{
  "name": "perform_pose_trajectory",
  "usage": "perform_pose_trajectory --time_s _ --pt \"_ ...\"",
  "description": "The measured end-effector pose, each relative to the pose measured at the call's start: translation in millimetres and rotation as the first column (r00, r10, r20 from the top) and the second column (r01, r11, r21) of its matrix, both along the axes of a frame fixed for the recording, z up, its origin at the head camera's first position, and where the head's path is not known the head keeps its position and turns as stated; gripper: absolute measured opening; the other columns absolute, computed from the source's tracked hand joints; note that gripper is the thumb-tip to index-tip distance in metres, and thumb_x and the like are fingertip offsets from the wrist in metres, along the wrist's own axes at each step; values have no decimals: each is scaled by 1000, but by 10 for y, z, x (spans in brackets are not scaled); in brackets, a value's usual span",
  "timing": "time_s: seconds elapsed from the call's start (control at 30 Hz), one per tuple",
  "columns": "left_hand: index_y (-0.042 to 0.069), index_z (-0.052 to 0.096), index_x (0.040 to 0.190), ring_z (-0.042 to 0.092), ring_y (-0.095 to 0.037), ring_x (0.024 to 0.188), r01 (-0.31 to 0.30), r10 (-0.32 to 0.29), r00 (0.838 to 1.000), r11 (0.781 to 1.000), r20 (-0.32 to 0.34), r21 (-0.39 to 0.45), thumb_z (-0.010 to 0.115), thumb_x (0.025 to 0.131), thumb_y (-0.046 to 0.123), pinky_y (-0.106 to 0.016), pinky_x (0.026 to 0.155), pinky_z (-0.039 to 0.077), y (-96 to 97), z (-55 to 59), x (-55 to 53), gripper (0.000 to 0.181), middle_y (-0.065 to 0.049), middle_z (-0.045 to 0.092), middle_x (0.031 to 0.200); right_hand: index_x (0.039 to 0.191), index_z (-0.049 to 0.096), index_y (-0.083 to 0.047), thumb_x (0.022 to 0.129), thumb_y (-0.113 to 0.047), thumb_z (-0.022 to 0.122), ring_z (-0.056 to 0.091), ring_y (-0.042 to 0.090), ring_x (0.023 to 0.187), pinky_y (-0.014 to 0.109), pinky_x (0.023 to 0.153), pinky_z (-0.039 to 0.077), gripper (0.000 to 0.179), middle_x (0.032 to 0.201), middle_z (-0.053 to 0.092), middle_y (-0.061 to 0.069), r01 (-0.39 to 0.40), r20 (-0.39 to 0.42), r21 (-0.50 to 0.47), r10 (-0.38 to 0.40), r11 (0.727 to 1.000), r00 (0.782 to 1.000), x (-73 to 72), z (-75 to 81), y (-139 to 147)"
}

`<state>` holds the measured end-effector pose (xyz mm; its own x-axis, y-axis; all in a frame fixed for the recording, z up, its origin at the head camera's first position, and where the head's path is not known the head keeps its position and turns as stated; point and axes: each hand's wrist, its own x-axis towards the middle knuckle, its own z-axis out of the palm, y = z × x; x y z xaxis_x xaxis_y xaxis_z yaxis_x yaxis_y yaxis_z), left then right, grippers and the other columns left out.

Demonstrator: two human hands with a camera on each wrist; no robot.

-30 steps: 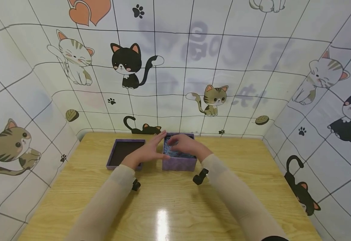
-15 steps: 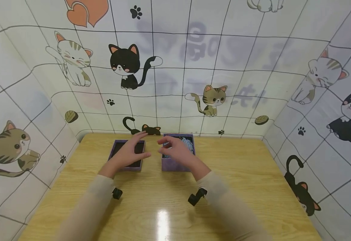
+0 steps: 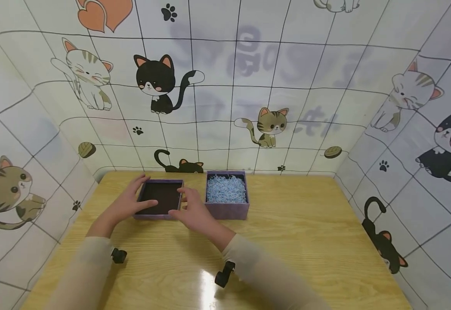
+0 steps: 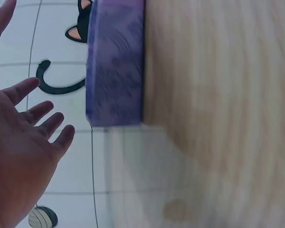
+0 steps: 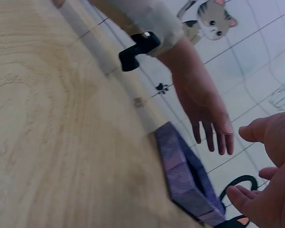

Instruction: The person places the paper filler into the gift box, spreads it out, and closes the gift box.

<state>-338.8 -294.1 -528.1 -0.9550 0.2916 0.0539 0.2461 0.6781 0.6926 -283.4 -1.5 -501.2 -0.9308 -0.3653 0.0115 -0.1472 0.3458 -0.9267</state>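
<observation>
A shallow purple box lid (image 3: 159, 217) with a dark inside lies hollow side up on the table. My left hand (image 3: 122, 206) is over its left side, fingers spread and thumb reaching across the inside. In the left wrist view the fingers of the left hand (image 4: 28, 142) are spread beside the lid's purple wall (image 4: 116, 66). My right hand (image 3: 196, 213) is at the lid's right side, fingers loosely bent and holding nothing. To the right of the lid stands a deeper purple box (image 3: 227, 211), filled with light blue shredded paper (image 3: 226, 189).
The light wooden table (image 3: 287, 241) carries both box parts near its back edge. A white cat-print wall covering (image 3: 217, 103) rises behind and at both sides. A black wrist camera (image 3: 224, 274) sits under the right sleeve, another (image 3: 118, 255) under the left.
Both hands have moved left, away from the deeper box, to either side of the lid. The blue shredded paper, mostly covered by the right hand before, now shows fully.
</observation>
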Motion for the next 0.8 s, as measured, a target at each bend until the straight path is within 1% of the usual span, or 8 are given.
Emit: perform_pose_trajectory --time_s 0.1,0.2,0.27,0.37,0.47,0.57,0.7,0.8 --pt "9 21 178 15 -59 163 0 0 1000 1000 27 8 87 97 48 -82 121 23 -78 -42 28 112 -26 9 182 169 39 -9 101 -31 85 57 37 140 47 105 58 85 166 38 17 42 -8 40 -42 998 999 -31 -123 -114" --pt "6 19 177 19 -58 162 -2 1 999 1000 50 27 88 97 45 -79 122 25 -139 -97 53 113 -27 12 181 170 36 -7 98 -32 88 58 33 139 48 107 57 93 167 38 17 85 -8 74 -84 994 996 -90 -243 -186" --pt "4 18 177 22 -59 161 -1 -2 998 999 60 42 89 96 44 -77 123 28 -171 -137 66 114 -29 15 180 171 35 -6 95 -32 90 60 33 135 48 107 56 97 166 40 18 106 2 80 -107 991 994 -141 -334 -221" --pt "3 16 177 25 -60 159 -3 -3 996 998 88 70 90 95 40 -76 123 29 -218 -185 89 116 -31 17 179 172 33 -8 91 -34 95 61 33 135 47 108 56 105 167 40 17 125 33 77 -128 989 991 -217 -463 -264" --pt "2 13 177 31 -61 156 1 -14 992 995 129 103 93 93 35 -76 121 33 -263 -217 112 121 -34 18 177 174 31 -10 87 -34 98 60 35 140 47 111 55 112 170 39 16 125 57 57 -128 991 990 -282 -557 -293" --pt "1 8 177 34 -61 154 23 -45 985 991 165 133 95 91 30 -74 120 35 -287 -235 128 126 -35 18 177 173 34 -10 86 -27 100 60 35 141 46 113 54 110 169 44 13 93 32 29 -93 995 995 -339 -606 -310" --pt "1 9 177 36 -59 154 43 -66 984 989 166 140 95 90 27 -72 120 36 -301 -264 127 124 -33 23 176 171 39 -11 86 -14 99 63 30 139 42 113 54 104 164 54 8 70 -5 23 -70 997 998 -387 -641 -328" --pt "3 11 177 39 -58 153 40 -62 986 989 155 141 94 92 27 -71 119 38 -307 -279 120 122 -32 26 175 173 40 -15 86 -7 98 64 25 135 40 112 54 105 163 54 7 77 -16 -5 -77 997 997 -401 -670 -331"
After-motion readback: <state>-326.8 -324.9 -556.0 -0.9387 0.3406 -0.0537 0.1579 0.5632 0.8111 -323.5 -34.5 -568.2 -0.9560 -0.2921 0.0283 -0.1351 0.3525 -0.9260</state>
